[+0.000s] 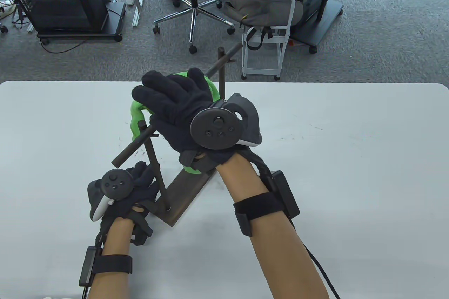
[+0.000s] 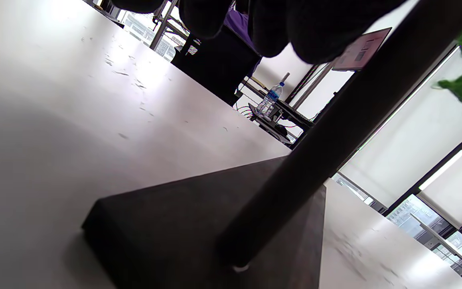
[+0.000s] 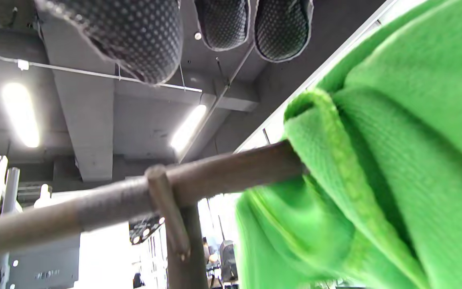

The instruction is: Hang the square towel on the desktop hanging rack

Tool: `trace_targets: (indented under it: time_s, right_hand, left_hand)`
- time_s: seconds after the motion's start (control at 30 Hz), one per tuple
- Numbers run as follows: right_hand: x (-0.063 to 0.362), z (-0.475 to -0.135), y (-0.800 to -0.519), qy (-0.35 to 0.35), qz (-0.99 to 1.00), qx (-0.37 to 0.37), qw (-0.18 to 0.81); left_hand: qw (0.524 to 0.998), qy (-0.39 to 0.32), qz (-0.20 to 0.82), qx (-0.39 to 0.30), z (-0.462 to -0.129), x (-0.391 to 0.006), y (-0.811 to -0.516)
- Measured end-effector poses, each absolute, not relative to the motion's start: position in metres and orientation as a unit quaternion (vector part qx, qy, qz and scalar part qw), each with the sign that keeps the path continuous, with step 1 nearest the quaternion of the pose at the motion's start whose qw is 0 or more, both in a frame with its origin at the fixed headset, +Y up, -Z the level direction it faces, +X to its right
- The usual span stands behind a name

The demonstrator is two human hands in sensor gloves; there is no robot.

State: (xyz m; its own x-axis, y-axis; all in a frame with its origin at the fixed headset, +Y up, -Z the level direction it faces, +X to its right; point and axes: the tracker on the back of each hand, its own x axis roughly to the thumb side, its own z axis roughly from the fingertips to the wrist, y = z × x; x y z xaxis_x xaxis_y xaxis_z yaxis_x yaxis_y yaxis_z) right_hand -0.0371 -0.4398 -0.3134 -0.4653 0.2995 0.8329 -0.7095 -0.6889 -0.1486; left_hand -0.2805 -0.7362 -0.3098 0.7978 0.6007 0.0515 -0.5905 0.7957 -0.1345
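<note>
one towel [image 1: 136,114], one rack [image 1: 186,187], two hands [image 1: 175,111]

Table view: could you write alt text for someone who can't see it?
A gloved right hand lies spread over a green towel draped on the top bar of a dark desktop rack, which stands on a white table. The gloved left hand rests by the rack's near upright.
</note>
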Motion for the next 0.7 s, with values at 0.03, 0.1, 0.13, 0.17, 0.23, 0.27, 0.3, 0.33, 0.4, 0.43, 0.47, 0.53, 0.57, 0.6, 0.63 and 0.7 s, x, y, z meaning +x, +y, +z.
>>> trace_targets:
  time_s: [0.03, 0.1, 0.13, 0.17, 0.23, 0.27, 0.3, 0.33, 0.4, 0.43, 0.47, 0.53, 0.57, 0.6, 0.63, 0.7]
  right_hand:
    - [-0.033, -0.312, -0.439, -0.249, 0.82, 0.414, 0.307]
    - [-0.025, -0.311, -0.438, -0.256, 0.827, 0.408, 0.289]
    - [-0.02, -0.31, -0.439, -0.257, 0.832, 0.404, 0.279]
    - [-0.013, -0.309, -0.442, -0.257, 0.839, 0.399, 0.265]
    - [0.002, -0.308, -0.45, -0.257, 0.848, 0.392, 0.248]
    - [0.007, -0.307, -0.455, -0.255, 0.851, 0.391, 0.241]
    - [0.017, -0.305, -0.463, -0.252, 0.858, 0.389, 0.222]
    - [0.026, -0.303, -0.471, -0.25, 0.864, 0.388, 0.2]
    - [0.04, -0.3, -0.486, -0.245, 0.875, 0.385, 0.162]
    - [0.045, -0.299, -0.49, -0.243, 0.878, 0.383, 0.153]
    - [0.055, -0.296, -0.502, -0.235, 0.884, 0.377, 0.144]
    - [0.069, -0.291, -0.518, -0.221, 0.892, 0.369, 0.141]
    - [0.077, -0.289, -0.526, -0.217, 0.895, 0.364, 0.141]
    - [0.084, -0.286, -0.535, -0.209, 0.899, 0.359, 0.137]
    - [0.089, -0.285, -0.539, -0.207, 0.902, 0.356, 0.131]
    - [0.101, -0.28, -0.55, -0.203, 0.908, 0.349, 0.11]
  left_hand:
    - [0.947, -0.046, 0.314, -0.057, -0.31, -0.28, -0.737]
    - [0.947, -0.047, 0.314, -0.059, -0.309, -0.28, -0.737]
    - [0.946, -0.047, 0.314, -0.059, -0.309, -0.28, -0.737]
    - [0.947, -0.048, 0.313, -0.057, -0.308, -0.28, -0.736]
    - [0.946, -0.049, 0.315, -0.054, -0.308, -0.279, -0.735]
    - [0.946, -0.05, 0.316, -0.053, -0.308, -0.278, -0.734]
    - [0.946, -0.052, 0.315, -0.052, -0.308, -0.277, -0.734]
    - [0.947, -0.054, 0.313, -0.052, -0.308, -0.276, -0.734]
    - [0.948, -0.053, 0.31, -0.05, -0.308, -0.276, -0.734]
    - [0.948, -0.052, 0.309, -0.05, -0.308, -0.276, -0.734]
    - [0.95, -0.049, 0.303, -0.05, -0.307, -0.277, -0.735]
    - [0.954, -0.043, 0.294, -0.049, -0.307, -0.278, -0.736]
    - [0.954, -0.041, 0.292, -0.049, -0.307, -0.279, -0.736]
    - [0.955, -0.039, 0.29, -0.05, -0.307, -0.28, -0.737]
    - [0.955, -0.037, 0.289, -0.049, -0.307, -0.28, -0.736]
    - [0.957, -0.033, 0.284, -0.041, -0.307, -0.282, -0.735]
